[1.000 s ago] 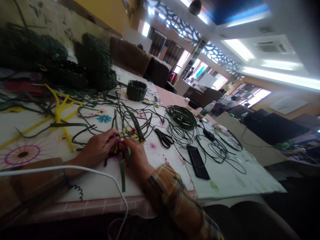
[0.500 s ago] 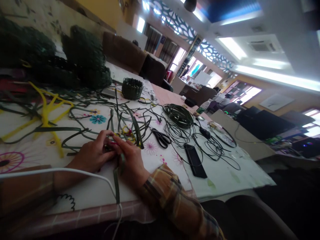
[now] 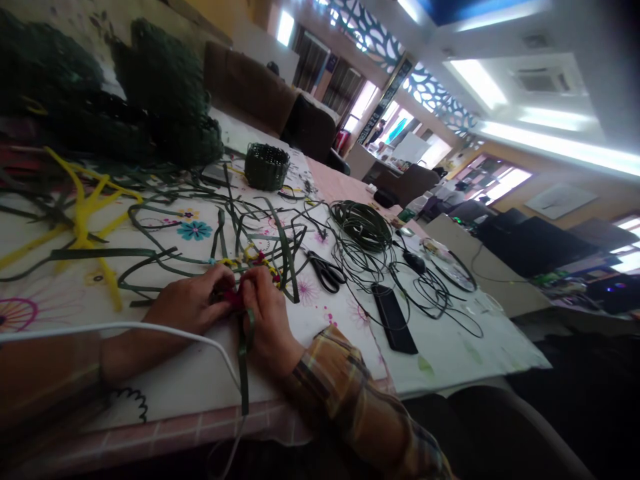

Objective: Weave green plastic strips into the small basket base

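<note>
My left hand (image 3: 187, 303) is closed, thumb and fingers pinching a small dark red piece (image 3: 233, 299) in a weave of flat green strips. My right hand (image 3: 270, 317) is closed too, its bent fingertips meeting the left ones on the same weave and partly hiding it. One green strip (image 3: 243, 373) hangs from under the right fingers toward the table edge. Loose green strip ends (image 3: 285, 257) stick up beyond the hands, around yellow and dark red bits (image 3: 257, 257). Black-handled scissors (image 3: 327, 272) lie right of them.
A small woven green basket (image 3: 267, 167) stands farther back. Yellow strips (image 3: 83, 213) spread at the left, near a big dark green heap (image 3: 160, 100). Coiled green strip (image 3: 363, 227) and a black flat case (image 3: 394, 319) lie right. A white cable (image 3: 165, 327) crosses before my left forearm.
My right fingers have shifted and bent over the piece, exposing more dark red between the hands. The hanging green strip has swung slightly right. The camera view has tilted a little.
</note>
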A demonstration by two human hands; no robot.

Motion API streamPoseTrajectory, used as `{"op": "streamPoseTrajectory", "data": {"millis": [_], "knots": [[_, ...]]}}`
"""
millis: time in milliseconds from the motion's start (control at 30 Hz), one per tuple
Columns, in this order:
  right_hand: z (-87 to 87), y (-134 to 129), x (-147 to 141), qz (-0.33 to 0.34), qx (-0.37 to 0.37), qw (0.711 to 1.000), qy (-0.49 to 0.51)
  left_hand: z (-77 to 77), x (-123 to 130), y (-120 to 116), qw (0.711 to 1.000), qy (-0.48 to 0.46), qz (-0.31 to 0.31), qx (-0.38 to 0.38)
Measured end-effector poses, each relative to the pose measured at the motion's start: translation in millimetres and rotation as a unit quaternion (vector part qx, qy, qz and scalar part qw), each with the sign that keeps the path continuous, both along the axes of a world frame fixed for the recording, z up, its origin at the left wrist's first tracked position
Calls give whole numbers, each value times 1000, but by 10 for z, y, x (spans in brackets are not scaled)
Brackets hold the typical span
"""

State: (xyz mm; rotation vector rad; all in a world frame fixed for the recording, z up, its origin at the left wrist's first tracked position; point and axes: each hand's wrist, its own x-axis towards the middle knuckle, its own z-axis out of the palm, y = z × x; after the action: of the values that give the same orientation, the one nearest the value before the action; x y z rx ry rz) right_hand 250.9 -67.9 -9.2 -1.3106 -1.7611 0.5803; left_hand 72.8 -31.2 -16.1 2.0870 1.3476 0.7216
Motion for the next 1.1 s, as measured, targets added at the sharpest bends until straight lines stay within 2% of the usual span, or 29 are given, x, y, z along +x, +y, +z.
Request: {"op": "streamPoseTrajectory", "data": {"millis": [133, 333, 467, 700, 767, 967, 1100], "knots": [[-69, 50, 24, 11, 10, 1000, -15, 29, -15, 6, 997, -5, -67, 30], [-111, 134, 118, 67, 19, 993, -96, 63, 0, -49, 996, -19, -80, 40], [-75, 139, 127, 58, 3, 993, -99, 66, 11, -68, 996, -9, -80, 46], [-85, 142, 107, 26, 15, 995, -95, 131, -27, 8, 990, -18, -136, 17], [-86, 139, 107, 22, 21, 995, -90, 143, -28, 40, 992, -17, -126, 26], [-107, 97, 97, -11, 23, 994, -104, 95, 32, 125, 996, 19, -23, 89], [-116, 69, 80, -27, 32, 995, -87, 49, 48, 170, 993, 30, 6, 116]]}}
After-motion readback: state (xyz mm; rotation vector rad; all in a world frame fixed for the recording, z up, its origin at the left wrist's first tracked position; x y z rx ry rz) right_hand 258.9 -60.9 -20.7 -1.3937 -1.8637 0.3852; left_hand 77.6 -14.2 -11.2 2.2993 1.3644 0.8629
